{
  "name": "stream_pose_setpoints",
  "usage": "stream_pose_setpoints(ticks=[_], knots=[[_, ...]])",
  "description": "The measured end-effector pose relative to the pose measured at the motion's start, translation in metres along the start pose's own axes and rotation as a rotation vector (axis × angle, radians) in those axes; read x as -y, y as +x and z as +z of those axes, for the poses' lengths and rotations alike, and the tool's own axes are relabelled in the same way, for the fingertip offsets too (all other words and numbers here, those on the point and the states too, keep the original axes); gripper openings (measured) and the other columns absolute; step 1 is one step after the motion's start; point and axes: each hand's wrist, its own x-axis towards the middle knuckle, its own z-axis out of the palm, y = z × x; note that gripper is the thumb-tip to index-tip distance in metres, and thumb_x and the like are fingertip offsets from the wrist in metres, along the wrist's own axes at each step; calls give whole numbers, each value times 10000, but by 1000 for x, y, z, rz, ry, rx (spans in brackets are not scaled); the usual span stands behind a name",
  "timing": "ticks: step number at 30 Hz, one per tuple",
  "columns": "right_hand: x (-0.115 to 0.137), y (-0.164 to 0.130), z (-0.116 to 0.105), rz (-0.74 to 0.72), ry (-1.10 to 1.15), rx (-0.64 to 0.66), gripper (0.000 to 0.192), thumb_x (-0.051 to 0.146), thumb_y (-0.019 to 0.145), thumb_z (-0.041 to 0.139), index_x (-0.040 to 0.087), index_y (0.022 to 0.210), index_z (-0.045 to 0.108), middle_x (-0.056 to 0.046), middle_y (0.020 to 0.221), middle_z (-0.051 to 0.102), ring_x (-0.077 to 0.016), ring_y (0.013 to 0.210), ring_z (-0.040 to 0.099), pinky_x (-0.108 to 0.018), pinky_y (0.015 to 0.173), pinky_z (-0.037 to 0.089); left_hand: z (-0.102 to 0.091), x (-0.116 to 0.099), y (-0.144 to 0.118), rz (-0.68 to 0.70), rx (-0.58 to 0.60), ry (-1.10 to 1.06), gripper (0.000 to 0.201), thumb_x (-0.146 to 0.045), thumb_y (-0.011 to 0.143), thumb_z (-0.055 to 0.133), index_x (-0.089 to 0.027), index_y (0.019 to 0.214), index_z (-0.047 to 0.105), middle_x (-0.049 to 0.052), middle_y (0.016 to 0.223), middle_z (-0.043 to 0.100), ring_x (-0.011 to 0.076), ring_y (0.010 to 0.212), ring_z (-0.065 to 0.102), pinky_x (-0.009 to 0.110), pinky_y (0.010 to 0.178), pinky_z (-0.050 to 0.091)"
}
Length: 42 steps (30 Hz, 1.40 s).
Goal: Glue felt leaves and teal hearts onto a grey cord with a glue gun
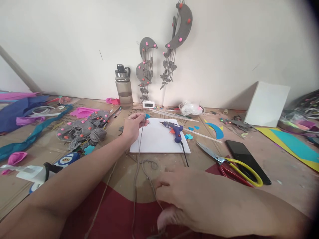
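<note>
My left hand [135, 126] is closed in a pinch over the far left corner of a white board [154, 139]. Between its fingertips is a small blue cut-out [147, 116], mostly hidden. Grey yarn [136, 172] hangs from there toward me, with a loop lying on the cardboard. Nearer to me, my right hand [183, 196] is held low over the loose yarn, fingers bent and thumb apart from them. A blue glue gun [177, 132] lies on the board's right side, its cord running toward me. A blue flower cut-out [188, 136] lies beside it.
Scissors [224, 160] and a black phone [246, 161] lie at right. Grey yarn-covered crescents [82, 129] are at left. A water bottle [124, 89] and a small digital clock [148, 104] stand at the wall, below hanging moon ornaments [184, 26].
</note>
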Motion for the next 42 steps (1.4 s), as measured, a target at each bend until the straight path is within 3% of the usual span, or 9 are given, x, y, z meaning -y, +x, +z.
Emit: stream_pose_setpoints(ticks=[2, 5, 7, 12, 16, 23, 34, 38, 42], knots=[[-3, 8, 3, 53, 102, -52, 137, 317, 921, 525, 199, 937, 595, -19, 869, 638, -125, 793, 571, -244, 680, 427, 2, 1, -4, -2, 27, 4, 191, -236, 623, 714, -113, 713, 599, -4, 638, 608, 98, 557, 599, 210, 528, 452], [-18, 23, 20, 60, 189, -329, 194, 79, 908, 381, 189, 936, 538, -34, 914, 595, -111, 795, 531, -235, 717, 430, 5, 2, -9, -10, 67, 26, 193, -238, 628, 715, -111, 718, 601, 4, 670, 621, 92, 557, 593, 210, 528, 448], [-34, 31, 40, -7, 105, -472, 198, 65, 863, 360, 197, 827, 503, -39, 856, 554, -128, 728, 483, -255, 668, 424, 5, 4, -11, 8, 84, 59, 188, -246, 644, 711, -114, 728, 607, 2, 674, 621, 94, 557, 592, 215, 529, 451], [-66, 43, 80, -39, 42, -663, 194, 76, 870, 353, 180, 980, 475, -64, 873, 535, -161, 811, 476, -290, 720, 441, 3, 13, -19, 31, 190, 235, 173, -276, 701, 679, -121, 757, 629, 12, 607, 636, 105, 536, 582, 226, 538, 456], [-78, 48, 89, 65, 113, -645, 143, 90, 886, 390, 195, 911, 484, -50, 871, 518, -153, 822, 474, -272, 732, 427, 3, 17, -25, -42, 282, 417, 185, -308, 724, 656, -131, 769, 626, 19, 575, 647, 97, 501, 554, 211, 516, 437], [-93, 54, 94, 286, 229, -611, 168, 188, 944, 382, 205, 795, 457, -2, 781, 515, -133, 743, 456, -260, 687, 367, 6, 15, -28, -65, 339, 512, 164, -296, 716, 650, -138, 744, 617, 8, 563, 632, 89, 491, 549, 206, 521, 446], [-90, 53, 97, 271, 105, -611, 208, 165, 919, 319, 212, 739, 412, 7, 713, 476, -141, 693, 429, -269, 665, 339, 2, 29, -24, -64, 339, 506, 142, -274, 700, 640, -146, 759, 633, -6, 578, 619, 103, 519, 594, 203, 501, 467], [-87, 53, 97, 279, 66, -618, 227, 200, 940, 296, 213, 758, 432, 3, 720, 494, -142, 695, 440, -271, 678, 345, -1, 40, -19, -4, 385, 544, 146, -275, 703, 632, -143, 766, 638, -6, 556, 615, 107, 505, 594, 204, 495, 458], [-84, 54, 97, 280, 41, -608, 234, 209, 948, 299, 205, 777, 459, 1, 728, 509, -137, 697, 450, -268, 683, 348, -2, 41, -18, 38, 355, 544, 135, -264, 686, 638, -141, 741, 627, -10, 571, 606, 109, 518, 604, 196, 485, 444]])
